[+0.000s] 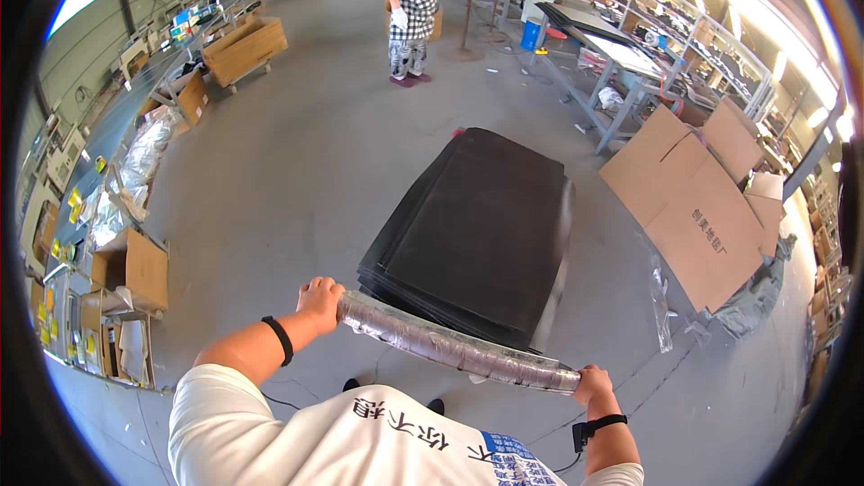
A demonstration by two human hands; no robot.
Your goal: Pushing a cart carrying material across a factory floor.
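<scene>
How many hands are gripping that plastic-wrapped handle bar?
2: the left hand grips the handle bar at its left end, and the right hand grips its right end, behind the stack of black sheets. None seem hidden.

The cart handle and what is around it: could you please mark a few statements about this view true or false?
1. Both hands grip the handle. True: the left hand holds one end, the right hand the other.
2. The cart carries white boxes. False: it carries a stack of black sheets.
3. Flattened cardboard lies to the right of the sheets. True.
4. The handle is bare metal. False: it is wrapped in shiny plastic film.
5. Another person stands far ahead. True.
</scene>
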